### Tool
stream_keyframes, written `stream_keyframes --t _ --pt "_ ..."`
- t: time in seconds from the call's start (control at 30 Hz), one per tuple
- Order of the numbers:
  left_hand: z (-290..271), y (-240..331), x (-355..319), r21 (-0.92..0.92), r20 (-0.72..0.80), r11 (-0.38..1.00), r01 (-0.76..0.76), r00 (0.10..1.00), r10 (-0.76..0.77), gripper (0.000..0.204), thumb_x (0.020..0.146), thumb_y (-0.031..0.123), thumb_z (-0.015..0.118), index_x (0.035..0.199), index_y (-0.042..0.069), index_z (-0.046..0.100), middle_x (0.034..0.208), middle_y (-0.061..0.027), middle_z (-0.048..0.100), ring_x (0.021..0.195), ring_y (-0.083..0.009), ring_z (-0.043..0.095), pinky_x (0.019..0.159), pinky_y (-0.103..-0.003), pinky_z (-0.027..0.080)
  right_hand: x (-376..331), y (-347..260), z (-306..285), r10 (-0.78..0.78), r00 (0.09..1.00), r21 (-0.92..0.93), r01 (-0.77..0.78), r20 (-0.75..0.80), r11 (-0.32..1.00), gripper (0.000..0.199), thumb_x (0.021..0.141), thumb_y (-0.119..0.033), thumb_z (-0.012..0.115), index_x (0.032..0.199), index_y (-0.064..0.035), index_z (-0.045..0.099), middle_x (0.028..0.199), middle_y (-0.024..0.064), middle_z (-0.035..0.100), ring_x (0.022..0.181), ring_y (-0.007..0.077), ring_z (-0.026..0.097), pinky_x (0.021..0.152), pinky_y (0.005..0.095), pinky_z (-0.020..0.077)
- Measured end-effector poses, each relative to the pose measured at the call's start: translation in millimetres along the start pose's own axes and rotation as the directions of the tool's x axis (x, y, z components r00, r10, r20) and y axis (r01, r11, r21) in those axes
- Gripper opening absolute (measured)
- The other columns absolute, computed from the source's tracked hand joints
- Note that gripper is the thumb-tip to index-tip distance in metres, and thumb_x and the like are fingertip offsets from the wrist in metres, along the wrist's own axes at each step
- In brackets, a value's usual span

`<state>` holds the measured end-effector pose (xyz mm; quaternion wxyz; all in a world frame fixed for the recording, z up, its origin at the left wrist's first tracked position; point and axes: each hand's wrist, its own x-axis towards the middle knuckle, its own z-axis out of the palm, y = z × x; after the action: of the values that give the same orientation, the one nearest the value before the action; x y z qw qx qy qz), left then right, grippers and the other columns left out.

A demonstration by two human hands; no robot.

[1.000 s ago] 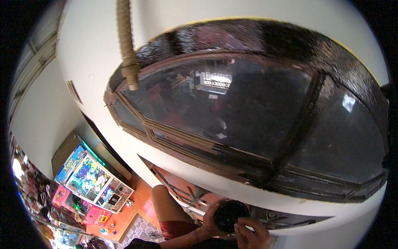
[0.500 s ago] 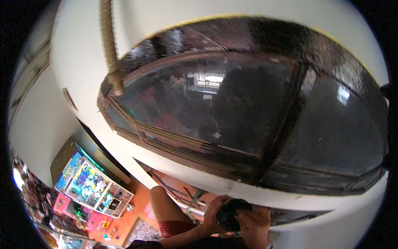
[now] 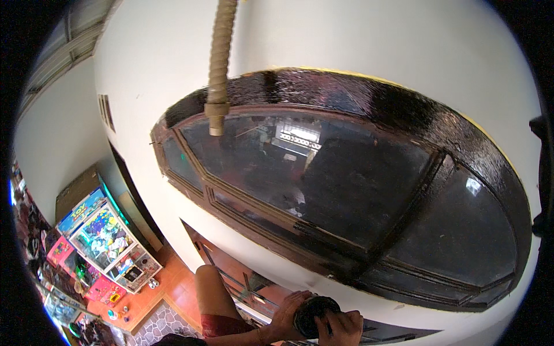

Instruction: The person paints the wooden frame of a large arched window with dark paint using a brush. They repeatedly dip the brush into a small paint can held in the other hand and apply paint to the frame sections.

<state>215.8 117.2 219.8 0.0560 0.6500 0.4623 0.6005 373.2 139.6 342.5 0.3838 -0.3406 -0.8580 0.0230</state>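
Note:
My left hand (image 3: 285,317) is wrapped around the side of a small round dark container (image 3: 314,314), low in the view. Over the near right part of that container, my right hand (image 3: 345,328) has its fingers bent and drawn together; whatever they grip, if anything, is hidden. Above both hands spreads a large arched window (image 3: 358,184) with dark glass. Its brown-black wooden frame (image 3: 340,95) looks glossy along the top arch and duller brown at the left end.
A ribbed hose-like pipe (image 3: 219,63) hangs in front of the white wall (image 3: 323,34). My bent knee (image 3: 209,291) shows left of the hands. Far below on the orange tiled floor (image 3: 179,288) stands a lit toy claw machine (image 3: 107,236).
The view has shifted, so the window and pipe sit lower and the pipe further right. Both hands stay at the dark container, now slightly lower and left in the picture.

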Motion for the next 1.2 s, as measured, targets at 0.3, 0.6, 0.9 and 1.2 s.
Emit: stream_keyframes --t 0.3,0.6,0.9,1.2 --pt "-11.0 0.7 6.3 -0.239 -0.052 0.888 0.394 0.908 -0.417 0.11 0.059 0.04 0.098 0.141 -0.005 0.04 0.134 -0.0258 0.055 0.121 -0.0387 0.06 0.101 -0.047 0.051 12.0 -8.8 -33.7 0.088 0.986 0.123 -0.07 -0.145 0.99 0.024 0.076 -0.008 0.08 0.098 -0.0036 0.071 0.092 0.0119 0.071 0.083 0.0336 0.063 0.074 0.0444 0.0505" --pt "-24.2 5.7 26.5 0.059 -0.156 0.997 0.058 0.987 -0.048 0.121 0.059 0.044 0.097 0.147 -0.004 0.028 0.138 -0.0244 0.052 0.123 -0.0386 0.057 0.102 -0.051 0.048 21.8 -7.5 -44.4 0.112 0.954 0.168 -0.066 -0.278 0.984 0.02 0.083 -0.011 0.075 0.098 0.0001 0.067 0.087 0.0165 0.066 0.079 0.037 0.06 0.07 0.0448 0.0506" --pt "-36.5 23.3 38.4 0.131 -0.075 0.976 0.173 0.984 -0.164 0.118 0.059 0.042 0.098 0.147 -0.001 0.032 0.138 -0.0264 0.053 0.124 -0.0418 0.056 0.102 -0.053 0.047 16.6 -4.3 -40.8 0.014 0.923 0.221 0.077 -0.385 0.972 0.017 0.088 -0.013 0.072 0.097 0.0004 0.066 0.085 0.0151 0.066 0.075 0.0339 0.059 0.069 0.0432 0.0492" --pt "-28.2 17.0 34.5 0.223 -0.134 0.96 0.167 0.981 -0.14 0.112 0.054 0.044 0.097 0.143 0.003 0.043 0.137 -0.0209 0.056 0.123 -0.0402 0.057 0.103 -0.051 0.046 19.2 -5.9 -35.5 0.132 0.975 0.3 -0.074 -0.177 0.951 0.019 0.095 -0.02 0.064 0.091 -0.0016 0.066 0.081 0.0142 0.063 0.072 0.0306 0.059 0.065 0.0404 0.0489"
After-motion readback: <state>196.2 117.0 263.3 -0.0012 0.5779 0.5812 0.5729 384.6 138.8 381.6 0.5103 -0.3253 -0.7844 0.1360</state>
